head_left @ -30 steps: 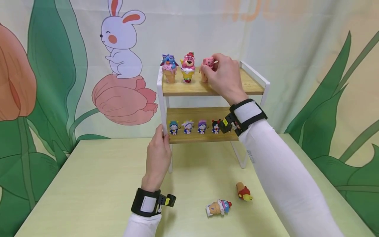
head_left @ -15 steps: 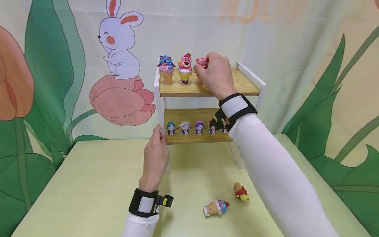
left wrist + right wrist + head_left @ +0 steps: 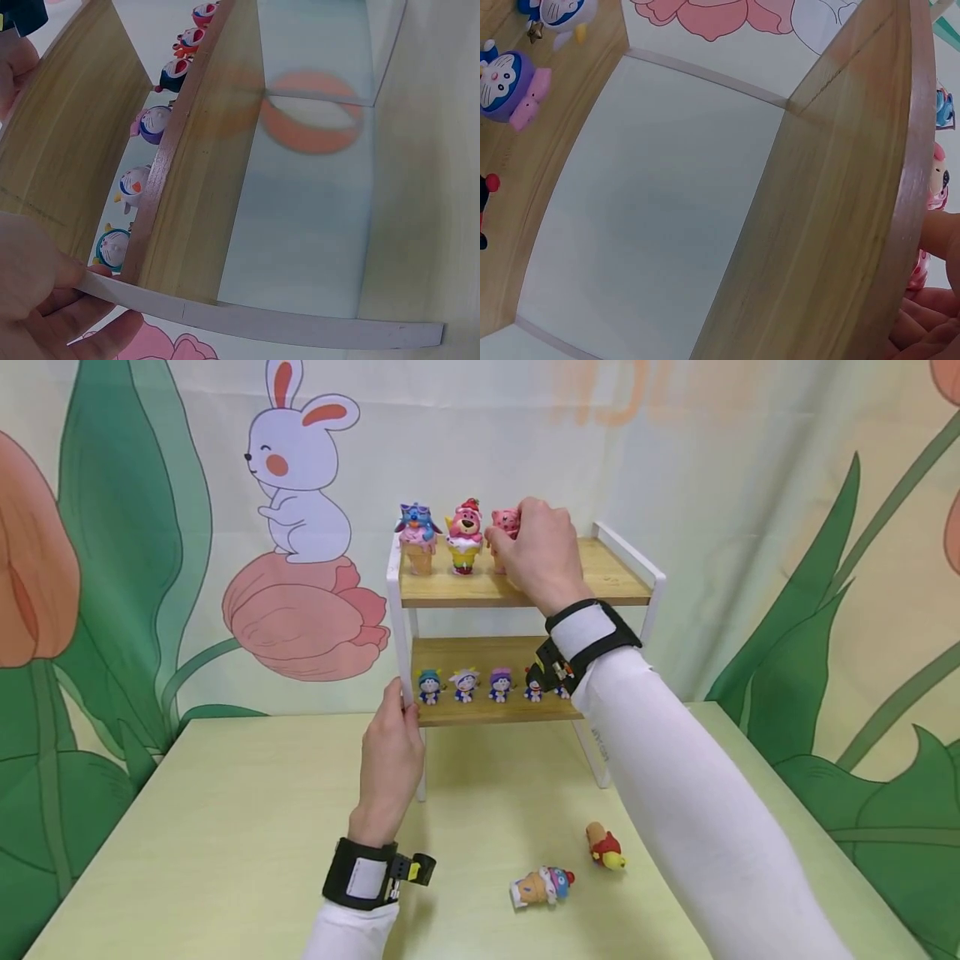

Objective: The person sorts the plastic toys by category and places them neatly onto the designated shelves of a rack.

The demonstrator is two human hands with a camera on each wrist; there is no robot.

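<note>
On the top board of a two-tier shelf (image 3: 618,578), my right hand (image 3: 543,553) pinches a pink ice-cream-cone figurine (image 3: 506,522), upright beside a pink bear cone figurine (image 3: 465,531). Left of the bear stands a blue character cone figurine (image 3: 417,533). The right fingers cover much of the held figurine, and its base is partly hidden. My left hand (image 3: 390,756) holds the shelf's white left post (image 3: 402,647) near the lower board; the left wrist view has the thumb and fingers on either side of this white frame (image 3: 300,319).
Several small blue-and-white figurines (image 3: 501,685) stand in a row on the lower board. Two cone figurines lie on the table (image 3: 262,818) in front: one blue-headed (image 3: 543,886), one in red (image 3: 604,846). A printed curtain (image 3: 480,435) hangs behind.
My right hand has shifted the pink figurine slightly left, nearer the bear one. The left hand keeps its hold on the post. The whole head view has drifted a little.
</note>
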